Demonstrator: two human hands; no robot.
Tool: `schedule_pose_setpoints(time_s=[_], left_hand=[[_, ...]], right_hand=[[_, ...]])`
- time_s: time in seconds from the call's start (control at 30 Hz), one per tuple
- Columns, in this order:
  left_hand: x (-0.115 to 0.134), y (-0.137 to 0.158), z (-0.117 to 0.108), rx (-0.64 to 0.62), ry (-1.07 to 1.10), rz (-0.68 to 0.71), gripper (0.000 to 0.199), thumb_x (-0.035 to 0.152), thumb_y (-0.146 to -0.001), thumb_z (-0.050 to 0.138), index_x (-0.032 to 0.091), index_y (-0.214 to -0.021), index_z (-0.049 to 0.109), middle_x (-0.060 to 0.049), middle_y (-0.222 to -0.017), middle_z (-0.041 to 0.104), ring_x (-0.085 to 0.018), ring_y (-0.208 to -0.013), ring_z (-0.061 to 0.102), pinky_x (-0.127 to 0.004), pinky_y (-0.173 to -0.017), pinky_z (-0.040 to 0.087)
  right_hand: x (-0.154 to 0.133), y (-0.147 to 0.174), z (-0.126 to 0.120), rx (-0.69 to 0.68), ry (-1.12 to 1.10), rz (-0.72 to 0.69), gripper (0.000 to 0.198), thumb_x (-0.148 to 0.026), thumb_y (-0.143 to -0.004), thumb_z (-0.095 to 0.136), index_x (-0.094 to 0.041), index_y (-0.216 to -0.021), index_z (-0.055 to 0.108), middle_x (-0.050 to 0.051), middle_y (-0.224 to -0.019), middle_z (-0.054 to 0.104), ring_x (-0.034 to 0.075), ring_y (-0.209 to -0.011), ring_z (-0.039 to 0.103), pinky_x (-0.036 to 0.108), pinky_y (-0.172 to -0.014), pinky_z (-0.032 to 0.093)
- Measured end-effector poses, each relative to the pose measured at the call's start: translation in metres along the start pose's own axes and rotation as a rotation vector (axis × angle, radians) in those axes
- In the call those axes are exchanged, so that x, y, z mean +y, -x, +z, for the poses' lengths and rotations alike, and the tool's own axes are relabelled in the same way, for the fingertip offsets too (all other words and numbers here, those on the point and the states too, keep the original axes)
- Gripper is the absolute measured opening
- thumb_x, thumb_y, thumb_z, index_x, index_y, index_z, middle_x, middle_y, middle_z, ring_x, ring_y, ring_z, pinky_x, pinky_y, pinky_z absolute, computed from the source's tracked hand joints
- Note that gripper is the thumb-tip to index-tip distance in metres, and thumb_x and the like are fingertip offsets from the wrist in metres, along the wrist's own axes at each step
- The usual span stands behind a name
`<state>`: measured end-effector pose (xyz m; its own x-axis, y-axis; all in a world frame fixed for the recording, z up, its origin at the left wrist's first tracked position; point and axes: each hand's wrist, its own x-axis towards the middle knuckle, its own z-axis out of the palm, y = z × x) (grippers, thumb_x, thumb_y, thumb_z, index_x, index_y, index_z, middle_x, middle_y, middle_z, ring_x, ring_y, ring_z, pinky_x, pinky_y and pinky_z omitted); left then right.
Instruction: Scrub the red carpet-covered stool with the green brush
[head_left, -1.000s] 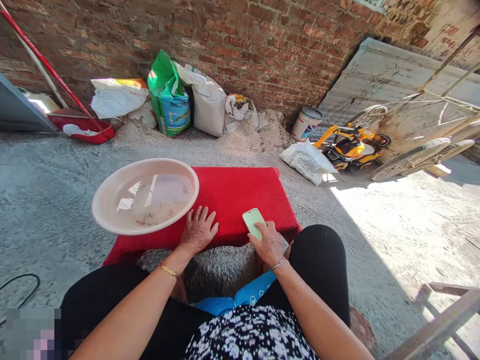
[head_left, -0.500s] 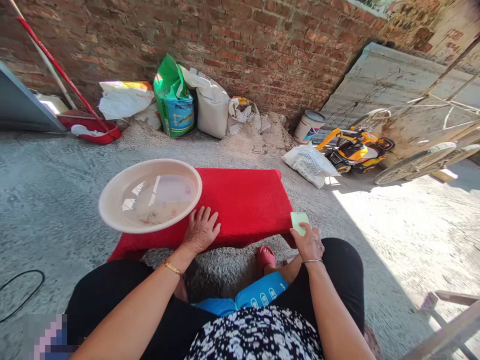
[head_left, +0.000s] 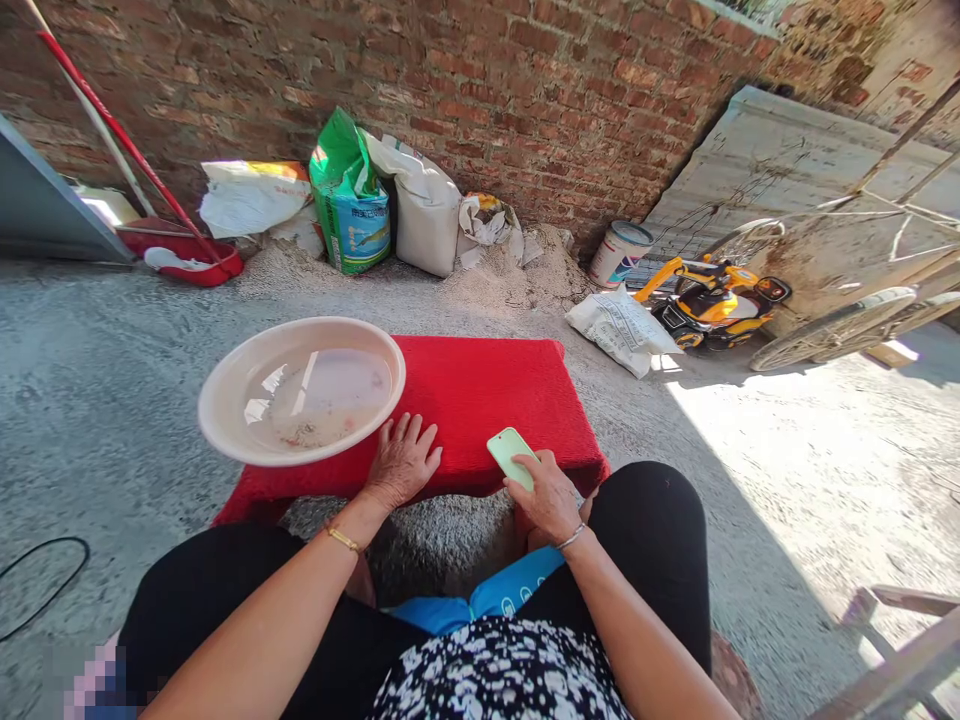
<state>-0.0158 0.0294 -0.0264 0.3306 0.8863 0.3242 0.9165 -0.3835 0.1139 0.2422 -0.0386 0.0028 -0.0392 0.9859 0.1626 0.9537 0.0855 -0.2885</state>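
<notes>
A low table covered with a red cloth (head_left: 480,385) stands before my knees. My left hand (head_left: 403,462) lies flat on the cloth near its front edge, fingers spread, holding nothing. Just beyond those fingers, the cream plastic basin (head_left: 217,420) rests on the left part of the table, with clear water and small bits of debris at its bottom. My right hand (head_left: 547,497) grips a flat, pale green phone (head_left: 512,452) over the table's front edge, with thumb and fingers closed around its lower end.
Along the brick wall (head_left: 525,110) stand a green and blue sack (head_left: 356,215), a white sack (head_left: 427,215) and a paint bucket (head_left: 621,252). A red dustpan (head_left: 214,265) is at the left. A yellow toy digger (head_left: 720,300) and bicycle wheels (head_left: 832,325) are at the right.
My right hand has moved left with the phone, from the table's right corner to over its front edge. The left hand has stayed in place.
</notes>
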Motion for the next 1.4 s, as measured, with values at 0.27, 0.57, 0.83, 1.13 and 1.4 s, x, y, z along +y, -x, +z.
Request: schedule_pose_setpoints(time_s=[0.27,0.57,0.83,1.13,1.4], left_hand=[[-0.001,0.001,0.002,-0.004,-0.027,0.009,0.041,0.038,-0.089,0.046,0.020,-0.121,0.063,-0.016,-0.131,0.056,-0.036,-0.126,0.045,-0.054,-0.105,0.030],[-0.001,0.001,0.003,0.003,-0.057,0.009,0.040,0.038,-0.088,0.048,0.022,-0.121,0.063,-0.015,-0.131,0.057,-0.035,-0.126,0.045,-0.054,-0.105,0.031],[0.000,0.001,0.000,0.000,-0.044,0.018,0.040,0.036,-0.089,0.046,0.018,-0.120,0.064,-0.018,-0.130,0.056,-0.036,-0.125,0.046,-0.055,-0.105,0.031],[-0.001,0.000,0.000,-0.010,-0.037,0.011,0.041,0.037,-0.089,0.046,0.018,-0.121,0.063,-0.017,-0.130,0.056,-0.037,-0.125,0.046,-0.055,-0.104,0.031],[0.000,0.000,0.000,0.022,-0.004,0.002,0.039,0.036,-0.087,0.050,0.018,-0.119,0.064,-0.017,-0.129,0.057,-0.036,-0.124,0.047,-0.054,-0.104,0.031]], right_hand=[[0.067,0.001,-0.026,0.047,0.162,0.487,0.038,-0.050,-0.085,0.056,-0.029,-0.116,0.062,0.006,-0.103,0.055,0.020,-0.085,0.059,0.029,-0.064,0.041],[0.048,0.004,-0.017,0.136,0.046,0.282,0.035,-0.046,-0.085,0.057,-0.027,-0.114,0.063,0.006,-0.104,0.055,0.020,-0.091,0.058,0.028,-0.069,0.044],[-0.012,0.001,0.000,0.008,0.006,0.001,0.034,-0.039,-0.083,0.064,-0.027,-0.115,0.064,0.005,-0.102,0.055,0.018,-0.083,0.060,0.026,-0.072,0.044],[0.052,-0.003,-0.026,0.006,0.127,0.462,0.038,-0.048,-0.087,0.055,-0.029,-0.120,0.062,0.007,-0.105,0.055,0.022,-0.091,0.060,0.030,-0.067,0.043],[0.062,-0.002,-0.029,0.069,0.089,0.479,0.042,-0.050,-0.086,0.054,-0.026,-0.120,0.061,0.009,-0.107,0.054,0.023,-0.094,0.058,0.031,-0.070,0.044]])
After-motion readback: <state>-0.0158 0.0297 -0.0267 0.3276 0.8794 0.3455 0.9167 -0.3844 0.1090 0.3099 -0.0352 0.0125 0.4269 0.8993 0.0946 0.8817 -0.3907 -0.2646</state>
